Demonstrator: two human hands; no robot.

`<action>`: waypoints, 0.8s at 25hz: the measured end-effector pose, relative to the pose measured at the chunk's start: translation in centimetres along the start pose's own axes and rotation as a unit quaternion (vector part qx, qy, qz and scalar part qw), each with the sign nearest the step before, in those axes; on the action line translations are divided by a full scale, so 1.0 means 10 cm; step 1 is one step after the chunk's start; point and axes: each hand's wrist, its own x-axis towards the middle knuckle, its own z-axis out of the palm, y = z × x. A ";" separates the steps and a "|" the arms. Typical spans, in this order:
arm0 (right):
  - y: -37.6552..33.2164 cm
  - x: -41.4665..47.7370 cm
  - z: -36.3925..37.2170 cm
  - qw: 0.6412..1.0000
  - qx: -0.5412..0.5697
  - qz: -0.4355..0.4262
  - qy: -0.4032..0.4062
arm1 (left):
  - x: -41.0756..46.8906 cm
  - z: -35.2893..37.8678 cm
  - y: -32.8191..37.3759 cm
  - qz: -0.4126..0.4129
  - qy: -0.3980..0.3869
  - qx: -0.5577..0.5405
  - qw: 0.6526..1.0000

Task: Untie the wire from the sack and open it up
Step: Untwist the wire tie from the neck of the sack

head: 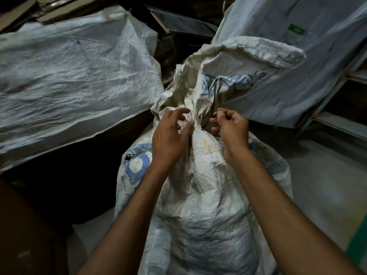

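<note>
Left hand [168,135] at the cinched neck [195,121] of the woven sack [202,195], fingers loosely spread and curled, thumb and fingertips touching the gathered cloth from the left side. Nothing clearly clamped in it. Right hand [230,129] on the other side of the neck, fingers curled in tight, thumb and forefinger pinched together on something too thin to make out; wire itself not discernible in the dim light. Neck still bunched shut between both hands. Above the tie, loose sack mouth [238,62] flopping up and to the right, blue print on its folds. Below, full white sack body standing upright between both forearms, blue printed emblem [137,165] on its left shoulder. Large crumpled white sack [69,80] lying to the left, well apart. Another pale sack [309,46] leaning behind at right. Concrete floor [327,185] lower right.
</note>
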 end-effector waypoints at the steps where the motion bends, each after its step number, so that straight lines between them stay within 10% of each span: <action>1: -0.05 -0.01 -0.04 1.000 0.015 0.001 0.005 | 0.01 0.00 0.00 -0.004 -0.001 -0.002 1.000; 20: -2.43 -0.83 -0.35 0.991 -0.127 -0.043 0.007 | 0.19 -1.84 1.98 -0.279 0.024 -0.201 0.939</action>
